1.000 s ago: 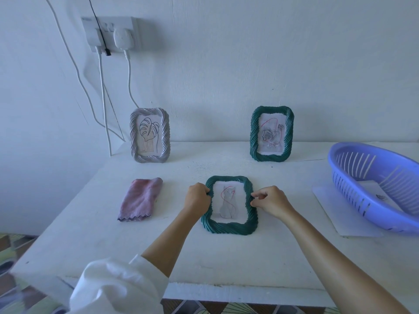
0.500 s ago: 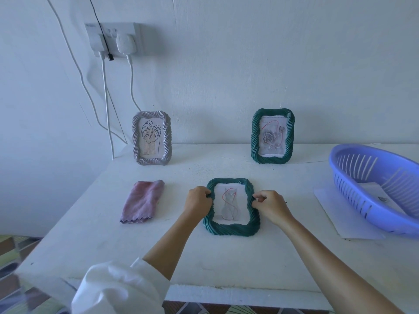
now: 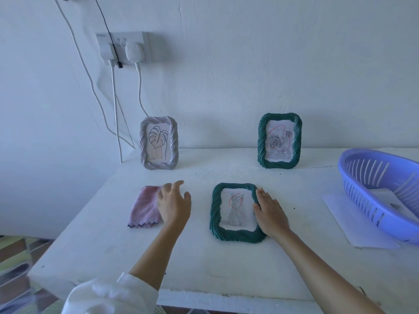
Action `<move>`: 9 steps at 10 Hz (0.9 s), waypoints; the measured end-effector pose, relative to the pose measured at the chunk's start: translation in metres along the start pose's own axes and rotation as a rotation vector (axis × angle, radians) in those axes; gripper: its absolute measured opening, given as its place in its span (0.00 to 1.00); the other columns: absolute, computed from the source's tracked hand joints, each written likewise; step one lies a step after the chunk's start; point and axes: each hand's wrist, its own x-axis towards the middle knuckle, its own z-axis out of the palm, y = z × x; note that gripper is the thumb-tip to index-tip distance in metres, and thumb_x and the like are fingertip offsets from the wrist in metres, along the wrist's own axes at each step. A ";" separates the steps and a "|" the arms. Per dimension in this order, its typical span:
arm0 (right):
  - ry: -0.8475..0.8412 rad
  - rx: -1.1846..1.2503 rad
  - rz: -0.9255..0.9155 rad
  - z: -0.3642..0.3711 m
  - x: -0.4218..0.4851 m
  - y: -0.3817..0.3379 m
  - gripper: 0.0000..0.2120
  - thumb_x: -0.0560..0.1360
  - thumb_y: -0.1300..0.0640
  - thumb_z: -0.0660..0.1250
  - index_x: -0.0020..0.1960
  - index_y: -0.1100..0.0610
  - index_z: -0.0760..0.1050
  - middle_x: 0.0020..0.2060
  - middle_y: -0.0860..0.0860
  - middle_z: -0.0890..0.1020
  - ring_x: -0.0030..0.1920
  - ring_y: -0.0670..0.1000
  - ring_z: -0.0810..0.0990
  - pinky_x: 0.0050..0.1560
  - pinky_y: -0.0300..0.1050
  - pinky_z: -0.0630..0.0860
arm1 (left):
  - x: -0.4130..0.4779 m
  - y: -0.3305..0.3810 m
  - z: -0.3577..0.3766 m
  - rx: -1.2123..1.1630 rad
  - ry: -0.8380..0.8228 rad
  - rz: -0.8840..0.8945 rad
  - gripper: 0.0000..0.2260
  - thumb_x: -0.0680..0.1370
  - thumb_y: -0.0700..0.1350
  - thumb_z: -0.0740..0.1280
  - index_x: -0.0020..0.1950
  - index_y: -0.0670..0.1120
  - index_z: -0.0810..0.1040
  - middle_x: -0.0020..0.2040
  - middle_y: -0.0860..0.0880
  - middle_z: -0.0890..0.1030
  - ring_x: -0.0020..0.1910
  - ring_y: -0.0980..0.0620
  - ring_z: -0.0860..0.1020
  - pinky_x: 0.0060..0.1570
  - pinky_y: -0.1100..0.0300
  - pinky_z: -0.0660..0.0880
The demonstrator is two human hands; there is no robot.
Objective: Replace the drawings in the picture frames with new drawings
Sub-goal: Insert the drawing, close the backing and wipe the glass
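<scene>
A green rope-edged frame (image 3: 234,234) with a cat drawing lies flat on the white table (image 3: 204,264), face up. My right hand (image 3: 269,211) rests flat on the frame's right edge with straight fingers. My left hand (image 3: 173,205) hovers open to the left of the frame, its fingers spread beside and partly over a pink cloth (image 3: 145,207). A grey frame (image 3: 158,143) with a leaf drawing and a second green frame (image 3: 280,140) with a rose drawing stand upright against the wall.
A purple plastic basket (image 3: 381,193) holding sheets of paper sits at the right, on top of a white sheet (image 3: 353,225). A wall socket (image 3: 122,48) with cables hangs at the upper left. The table's front edge runs close to me.
My left hand has let go of the lying green frame and moved left toward the pink cloth. My right hand has opened from a pinch and now lies flat on the frame's right edge.
</scene>
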 end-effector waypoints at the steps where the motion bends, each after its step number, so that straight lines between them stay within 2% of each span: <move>1: 0.012 -0.015 0.013 0.001 0.000 0.000 0.25 0.82 0.56 0.45 0.77 0.57 0.45 0.77 0.50 0.48 0.77 0.47 0.48 0.76 0.44 0.43 | 0.010 -0.020 -0.006 0.182 -0.029 -0.199 0.29 0.75 0.54 0.65 0.74 0.56 0.60 0.76 0.39 0.53 0.76 0.37 0.48 0.73 0.43 0.46; 2: 0.010 -0.032 0.015 0.000 -0.001 0.000 0.25 0.82 0.55 0.45 0.77 0.57 0.45 0.77 0.50 0.48 0.77 0.47 0.49 0.76 0.43 0.44 | 0.021 -0.040 -0.007 0.294 -0.131 -0.286 0.30 0.75 0.58 0.61 0.75 0.58 0.55 0.77 0.38 0.50 0.75 0.34 0.51 0.73 0.41 0.49; 3: -0.004 -0.041 0.017 0.001 -0.002 -0.001 0.25 0.82 0.55 0.45 0.77 0.57 0.45 0.77 0.50 0.48 0.77 0.47 0.49 0.76 0.43 0.44 | 0.023 -0.051 -0.006 0.356 -0.123 -0.240 0.20 0.79 0.54 0.55 0.71 0.55 0.65 0.69 0.38 0.65 0.66 0.36 0.65 0.67 0.46 0.60; 4: -0.013 -0.031 0.019 -0.001 -0.002 -0.002 0.25 0.81 0.55 0.45 0.77 0.57 0.45 0.77 0.50 0.49 0.77 0.47 0.49 0.76 0.43 0.44 | 0.027 -0.051 -0.012 0.219 -0.018 -0.233 0.16 0.81 0.50 0.51 0.65 0.50 0.71 0.61 0.38 0.72 0.61 0.37 0.70 0.63 0.46 0.64; 5: -0.044 0.060 0.022 -0.006 0.000 -0.001 0.26 0.82 0.50 0.46 0.77 0.55 0.45 0.77 0.49 0.48 0.77 0.46 0.48 0.76 0.46 0.42 | 0.033 -0.035 -0.017 -0.160 0.059 -0.282 0.16 0.80 0.50 0.51 0.61 0.48 0.72 0.55 0.37 0.78 0.56 0.37 0.75 0.58 0.47 0.71; 6: 0.036 0.149 -0.038 -0.017 -0.004 -0.014 0.29 0.80 0.42 0.48 0.77 0.50 0.46 0.77 0.45 0.49 0.77 0.46 0.47 0.75 0.50 0.40 | 0.020 0.012 -0.019 -0.508 0.006 -0.227 0.14 0.79 0.53 0.55 0.51 0.47 0.75 0.39 0.39 0.82 0.37 0.44 0.82 0.38 0.58 0.79; 7: 0.052 0.453 -0.210 -0.035 -0.014 -0.054 0.28 0.79 0.44 0.51 0.76 0.47 0.48 0.75 0.43 0.55 0.76 0.45 0.53 0.72 0.41 0.49 | -0.012 0.071 -0.013 -0.704 -0.187 -0.131 0.14 0.80 0.53 0.56 0.55 0.47 0.77 0.31 0.48 0.76 0.18 0.58 0.73 0.20 0.68 0.69; 8: -0.235 0.544 0.217 -0.038 -0.031 -0.080 0.26 0.81 0.46 0.51 0.76 0.50 0.51 0.73 0.50 0.61 0.75 0.50 0.57 0.70 0.37 0.59 | -0.041 0.106 0.015 -0.782 -0.559 -0.128 0.28 0.75 0.66 0.52 0.68 0.52 0.70 0.56 0.42 0.79 0.53 0.44 0.81 0.51 0.45 0.78; 9: 0.121 1.426 -0.007 -0.029 -0.005 -0.073 0.22 0.77 0.44 0.59 0.70 0.46 0.65 0.66 0.55 0.73 0.68 0.57 0.70 0.64 0.54 0.68 | -0.039 0.103 0.035 -0.852 -0.660 -0.169 0.38 0.63 0.81 0.46 0.68 0.66 0.67 0.74 0.48 0.65 0.72 0.40 0.63 0.68 0.32 0.59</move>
